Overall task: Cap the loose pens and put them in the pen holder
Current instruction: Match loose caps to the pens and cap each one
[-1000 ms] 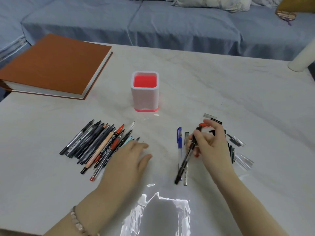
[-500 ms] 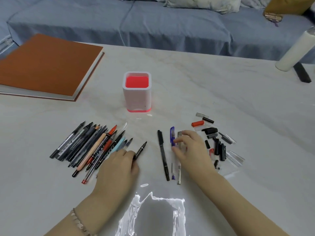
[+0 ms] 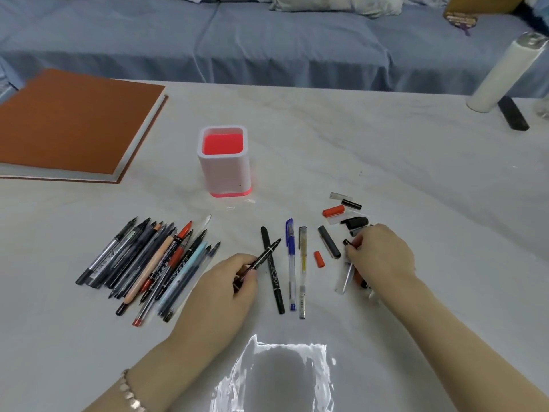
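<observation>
My left hand [image 3: 225, 285] grips a thin black uncapped pen [image 3: 263, 258], tip pointing up and right. My right hand [image 3: 381, 257] pinches a small black cap [image 3: 347, 243] among the loose caps [image 3: 334, 211]. Three capped pens lie between my hands: a black one [image 3: 271, 270], a blue one [image 3: 291, 263] and a clear one with yellow ink [image 3: 302, 272]. A pile of several uncapped pens [image 3: 148, 263] lies at the left. The white pen holder [image 3: 224, 163] with a red inside stands behind, nothing in it.
An orange-brown book [image 3: 74, 123] lies at the back left of the white marble table [image 3: 386, 162]. A white cylinder [image 3: 502, 75] and a black object [image 3: 512, 113] stand at the far right. A blue sofa [image 3: 267, 40] runs behind the table.
My left hand has taken a thin black pen out of the pile and lifted it. My right hand set down the black capped pen, then moved right to the caps and picked one.
</observation>
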Available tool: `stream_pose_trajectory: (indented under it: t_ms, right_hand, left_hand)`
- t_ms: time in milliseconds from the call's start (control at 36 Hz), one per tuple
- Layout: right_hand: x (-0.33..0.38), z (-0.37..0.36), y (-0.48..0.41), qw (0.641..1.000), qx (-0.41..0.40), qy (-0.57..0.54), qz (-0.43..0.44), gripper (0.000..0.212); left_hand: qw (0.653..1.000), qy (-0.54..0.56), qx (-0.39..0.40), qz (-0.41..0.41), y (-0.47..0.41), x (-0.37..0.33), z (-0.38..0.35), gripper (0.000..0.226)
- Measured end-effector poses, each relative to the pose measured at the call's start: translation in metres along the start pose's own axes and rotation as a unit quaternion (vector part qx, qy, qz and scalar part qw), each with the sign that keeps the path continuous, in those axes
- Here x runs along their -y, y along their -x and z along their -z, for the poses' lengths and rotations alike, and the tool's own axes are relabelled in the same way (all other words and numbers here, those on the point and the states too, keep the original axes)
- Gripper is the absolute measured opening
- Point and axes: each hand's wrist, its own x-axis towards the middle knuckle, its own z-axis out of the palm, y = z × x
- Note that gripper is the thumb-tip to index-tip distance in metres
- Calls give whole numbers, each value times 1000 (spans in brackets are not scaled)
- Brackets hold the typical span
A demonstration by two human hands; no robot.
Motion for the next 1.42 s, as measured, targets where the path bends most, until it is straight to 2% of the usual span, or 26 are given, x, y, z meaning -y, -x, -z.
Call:
stream_pose_trajectory:
  t_ms: [28,83,139,222,278,333,417,472,556,778,861,917,1000,1056,1111,1250,1306,1417]
  right_hand:
    - [0,3,2,999,-3,-43,1,18]
    - [1,12,8,979,10,-201,-11,15]
    - [4,21,19,934,31,-356,-20,11]
    - [12,29,38,847,57,-527,-38,3]
    - [16,32,49,797,62,-598,-52,11]
    - [20,34,58,764,60,-641,-51,14]
    - [25,39,67,682,75,-726,-54,15]
    - [28,43,71,656,86,-748,-55,13]
    - [32,44,75,659,93,-745,-47,22]
    - [37,37,78,688,117,-715,-35,27]
    - [38,32,81,699,133,-702,-29,14]
    - [38,30,83,702,137,-699,-25,17]
    - [38,29,85,712,138,-688,-9,22]
    - [38,27,86,712,136,-689,-3,19]
    - [37,26,86,714,132,-687,3,20]
    - [37,25,86,709,136,-692,5,20]
    - [36,20,85,711,137,-690,-7,17]
    - [35,14,80,715,157,-680,-36,27]
  left_hand:
    - [1000,21,3,2,0,-2,0,22]
    - [998,55,3,5,0,-6,1,31]
    - [996,90,2,10,0,-9,1,34]
    - [991,132,8,11,1,-15,-2,32]
    - [989,149,14,8,2,-20,-3,31]
    - [986,167,19,3,4,-25,-3,34]
    - [985,173,24,-8,7,-29,-1,34]
    - [984,177,28,-8,8,-29,-1,29]
    - [984,177,32,-12,10,-30,-1,30]
    - [987,152,32,-50,14,-33,2,38]
    - [988,126,30,-88,13,-31,1,30]
    - [988,105,34,-108,13,-28,0,21]
    - [988,96,29,-119,16,-26,-1,22]
    - [987,110,26,-112,18,-28,-1,19]
    - [985,141,28,-97,19,-32,-1,29]
    - [963,258,78,-9,15,-40,1,34]
    - [962,257,88,12,12,-37,-1,33]
    - [971,217,96,20,9,-29,-6,33]
